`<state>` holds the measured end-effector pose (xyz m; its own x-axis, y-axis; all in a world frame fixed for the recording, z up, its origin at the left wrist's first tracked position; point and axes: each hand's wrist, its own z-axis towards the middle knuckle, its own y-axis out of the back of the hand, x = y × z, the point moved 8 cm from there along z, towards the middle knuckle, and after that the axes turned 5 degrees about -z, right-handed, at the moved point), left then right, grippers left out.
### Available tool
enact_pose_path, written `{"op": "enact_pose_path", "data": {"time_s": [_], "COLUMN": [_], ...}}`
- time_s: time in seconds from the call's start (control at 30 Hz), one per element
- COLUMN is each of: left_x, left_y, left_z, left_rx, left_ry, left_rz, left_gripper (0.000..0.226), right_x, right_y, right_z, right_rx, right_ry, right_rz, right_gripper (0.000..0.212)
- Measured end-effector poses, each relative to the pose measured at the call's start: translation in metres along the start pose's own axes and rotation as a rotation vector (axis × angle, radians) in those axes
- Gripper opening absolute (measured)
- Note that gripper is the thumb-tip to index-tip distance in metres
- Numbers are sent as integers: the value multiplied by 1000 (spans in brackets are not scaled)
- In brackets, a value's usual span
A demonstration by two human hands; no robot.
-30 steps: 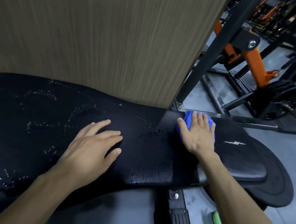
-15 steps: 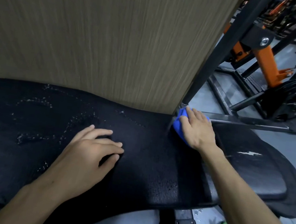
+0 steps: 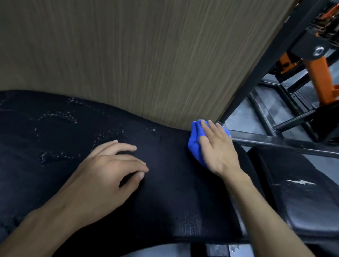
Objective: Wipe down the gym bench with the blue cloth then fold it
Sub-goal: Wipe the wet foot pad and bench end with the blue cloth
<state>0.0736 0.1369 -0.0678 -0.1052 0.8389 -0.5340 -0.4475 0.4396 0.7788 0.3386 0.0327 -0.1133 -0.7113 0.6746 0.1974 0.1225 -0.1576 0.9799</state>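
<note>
A person's right hand (image 3: 217,149) is pressing the blue cloth (image 3: 194,143) flat, fingers straight, against the far edge of the gym bench (image 3: 166,192), beside the wood panel (image 3: 122,36). The left hand (image 3: 104,175), fingers loosely curled and holding nothing, is bracing on the pad. Wiping appears underway; droplets (image 3: 57,154) to the left likely need the next pass.

Our left hand (image 3: 102,171): palm down, fingers loosely bent, forearm reaching in from below. Our right hand (image 3: 217,149): flat, fingers straight, arm extended forward.
</note>
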Motion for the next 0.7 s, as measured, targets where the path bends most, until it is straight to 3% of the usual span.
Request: {"op": "enact_pose_path", "data": {"time_s": [0.07,0.17,0.27,0.37,0.43,0.5,0.7], "left_x": [-5,-11,-9,-5,-7,-9,-16], "left_y": [6,16,17,12,8,4,6], "left_z": [-1,3,7,5,1,-2,-6], "left_rx": [-49,-128,-130,-85,-50,-16,28], "left_ry": [-1,4,12,48,56,51,35], "left_rz": [13,6,6,-20,-24,-17,-12], "left_gripper": [22,15,17,25,28,30,34], "right_x": [38,118,113,15,-51,-69,3], "right_y": [-8,-8,-3,16,28,31,25], "right_z": [10,-47,-114,-95,-75,-75,-173], "right_rx": [4,6,89,59,34,5,80], "right_ry": [-27,280,516,315,51,-56,240], "right_rz": [6,32,109,117,62,-19,-126], "right_gripper": [82,82,71,65,74,85,78]}}
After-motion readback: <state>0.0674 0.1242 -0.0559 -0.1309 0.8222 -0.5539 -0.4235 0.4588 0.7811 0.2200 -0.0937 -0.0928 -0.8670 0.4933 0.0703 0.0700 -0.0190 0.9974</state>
